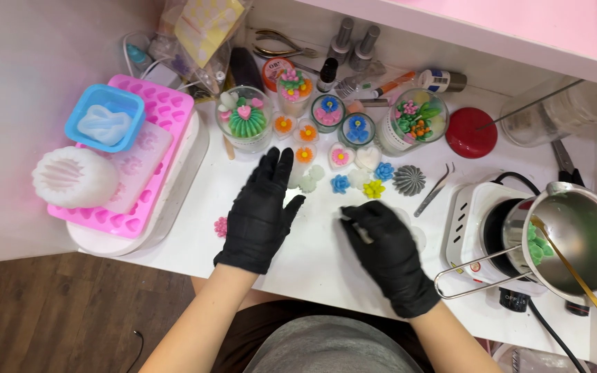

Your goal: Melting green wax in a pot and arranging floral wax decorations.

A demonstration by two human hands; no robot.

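Left hand (260,214), black glove: flat, fingers spread wide, pointing away from the body, holding nothing. Small white wax pieces (307,181) lie just beyond its fingertips. Right hand (385,252), black glove: fingers curled narrow, tips pinched on a small pale piece (364,231); its long axis and heading cannot be told. Tweezers (434,190) lie beyond the right fingers.

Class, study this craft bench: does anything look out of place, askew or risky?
One thing: the metal pot sits tilted on the small hotplate near the bench's right edge, its long handle jutting toward the right hand, a stick leaning out. The left hand rests flat.
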